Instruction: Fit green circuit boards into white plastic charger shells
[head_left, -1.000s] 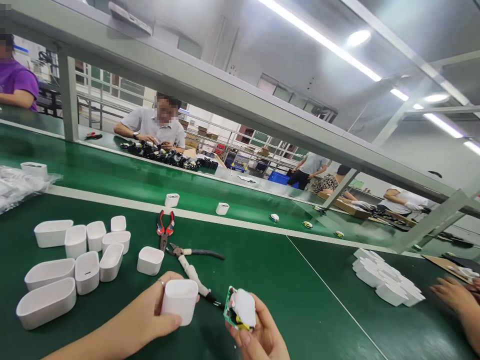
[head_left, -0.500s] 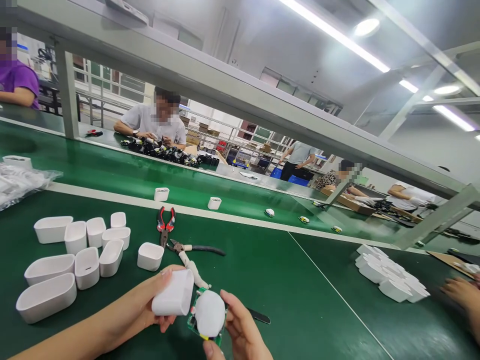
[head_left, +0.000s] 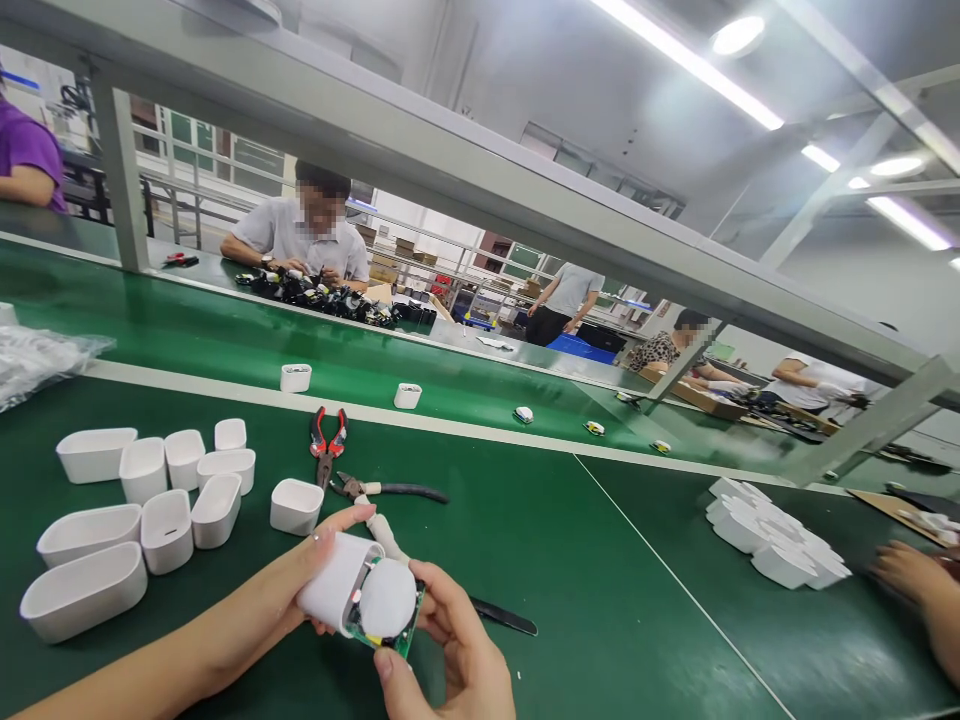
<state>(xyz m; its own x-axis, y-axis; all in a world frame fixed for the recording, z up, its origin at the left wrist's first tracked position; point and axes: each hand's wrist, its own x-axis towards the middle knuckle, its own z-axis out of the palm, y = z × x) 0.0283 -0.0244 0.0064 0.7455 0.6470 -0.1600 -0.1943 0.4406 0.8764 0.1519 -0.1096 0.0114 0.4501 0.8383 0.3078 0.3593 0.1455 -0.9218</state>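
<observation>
My left hand [head_left: 300, 575] is wrapped round a white oval housing [head_left: 339, 582], its open end turned toward the right. Between the thumb and fingers of my right hand [head_left: 457, 640] is a green circuit board with a round white pad [head_left: 388, 597]. The board's left edge is at the mouth of the housing, partly inside it. Just beyond my hands lie red-handled pliers [head_left: 327, 450] and a cutter with one black and one white-wrapped handle [head_left: 405, 491]. A single white housing [head_left: 296, 506] stands beside them.
Several white housings [head_left: 84, 592] stand at the left, near a clear plastic bag [head_left: 45, 360]. More housings [head_left: 776, 530] cluster at the right, beside another person's hand [head_left: 911, 575]. Housings and boards sit on the green belt [head_left: 480, 405]. A black strip [head_left: 506, 616] lies right of my hands.
The board has moved left and now meets the housing's mouth, where a gap was before. The view has shifted slightly, and the items on the belt sit further left.
</observation>
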